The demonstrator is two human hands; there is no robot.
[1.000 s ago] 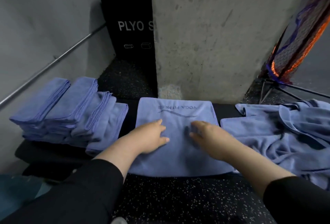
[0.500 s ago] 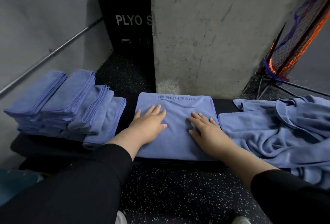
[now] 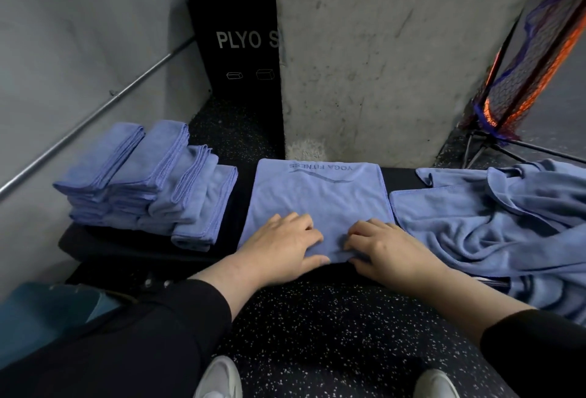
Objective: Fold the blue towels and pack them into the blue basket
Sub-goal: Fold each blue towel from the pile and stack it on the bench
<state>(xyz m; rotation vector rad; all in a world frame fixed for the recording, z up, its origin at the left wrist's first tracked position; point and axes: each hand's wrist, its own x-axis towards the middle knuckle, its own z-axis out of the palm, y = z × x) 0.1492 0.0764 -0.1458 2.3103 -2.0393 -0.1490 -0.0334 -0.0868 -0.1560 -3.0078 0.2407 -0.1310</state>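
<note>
Two hands at the near edge of one blue towel, centre of the frame: left hand and right hand side by side, close but apart, fingers curled down over the cloth and bunching it between them; thumbs tucked at the front hem, so apparently gripping the edge, though undersides hidden. Flat, roughly square, soft microfibre nap, stitched border, "YOGA FITNESS" print upside down along the far edge. Spread over a low black bench running across the middle of the frame.

Left of it, a pile of folded towels: long narrow rectangles, layered and leaning like fallen books, edges showing several stacked plies. Right of it, a rumpled heap of unfolded towels, creased and draped past the bench front, its nearest corner just beside the spread towel.

Lower left corner: a blue fabric-sided container, partly hidden behind a black sleeve; whether the basket or not, cannot tell, and contents not visible.

Behind, rough grey concrete pillar, pitted and streaked. Upper centre-left, a black plyo box with white "PLYO S" lettering. Metal rail slanting along the pale wall, upper left. Orange and blue netting on a dark frame, upper right. Black speckled rubber floor below, two white shoe tips at the bottom edge.
</note>
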